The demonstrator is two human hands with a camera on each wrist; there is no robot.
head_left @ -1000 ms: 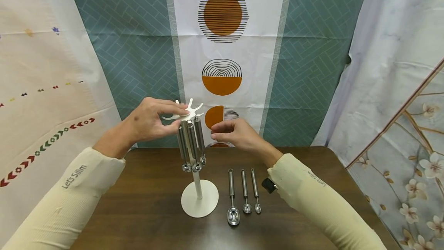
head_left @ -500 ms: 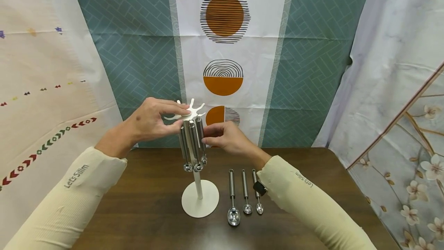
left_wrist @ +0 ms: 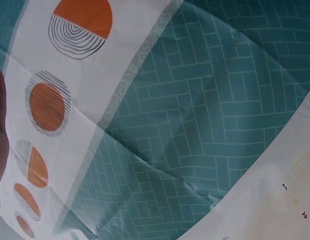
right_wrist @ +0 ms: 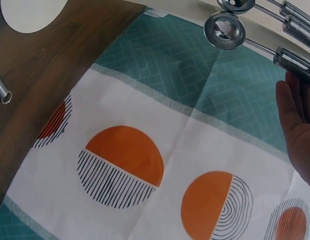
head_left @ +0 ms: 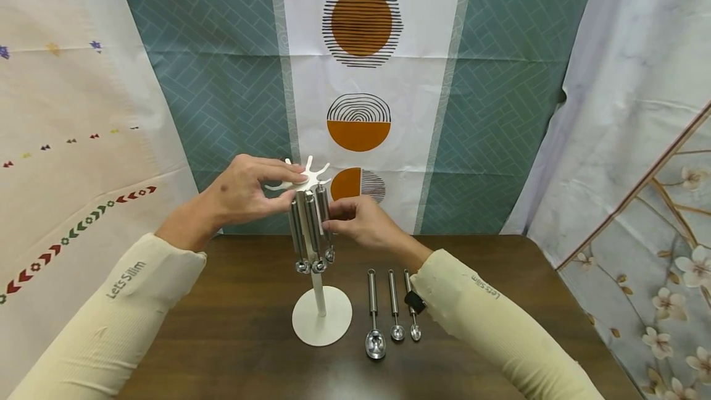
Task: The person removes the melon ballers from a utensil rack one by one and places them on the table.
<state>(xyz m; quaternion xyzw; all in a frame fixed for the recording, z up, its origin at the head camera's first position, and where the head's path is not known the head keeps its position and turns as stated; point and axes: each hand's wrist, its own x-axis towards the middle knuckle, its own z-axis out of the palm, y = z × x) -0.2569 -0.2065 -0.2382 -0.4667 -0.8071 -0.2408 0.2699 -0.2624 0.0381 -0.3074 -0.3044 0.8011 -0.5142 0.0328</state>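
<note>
A white stand (head_left: 319, 289) with a round base and a star of hooks on top stands upright on the table. My left hand (head_left: 244, 193) grips its hook top, fingers above and thumb below. Several steel melon ballers hang from the hooks, handles up and bowls down. My right hand (head_left: 363, 221) pinches the handle of the rightmost hanging melon baller (head_left: 323, 199). In the right wrist view a round bowl (right_wrist: 224, 31) hangs near my fingers. The left wrist view shows only a dark sliver of the left hand (left_wrist: 0, 130); the stand is out of it.
To the right of the stand, a large oval scoop (head_left: 375, 344), a smaller round one (head_left: 397, 332) and a small narrow one (head_left: 415, 331) lie in a row on the brown table (head_left: 233, 326). Patterned cloth (head_left: 500, 110) hangs behind the table and along both sides.
My right hand has moved left from beside the stand to the rightmost hanging melon baller and taken its handle. The left hand has kept its grip on the stand's top.
</note>
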